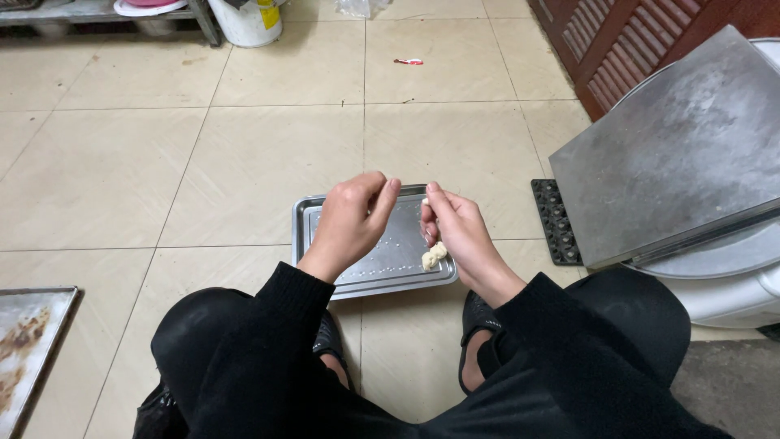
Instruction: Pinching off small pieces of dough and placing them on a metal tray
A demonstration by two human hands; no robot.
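Right now the right hand (459,232) pinches a pale dough piece (434,256) over the metal tray's (386,272) right edge. Beside it, the left hand (353,218) hovers over the tray, fingers (382,199) loosely curled, holding nothing visible.

Soft even indoor light, sharp focus

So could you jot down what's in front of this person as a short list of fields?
setting: tiled floor, person crouching
left hand: raised over metal tray, fingers pinched, holding nothing visible
right hand: holding small pale dough lump
to the right: grey metal sheet resting on a white tub
to the left: stained baking tray
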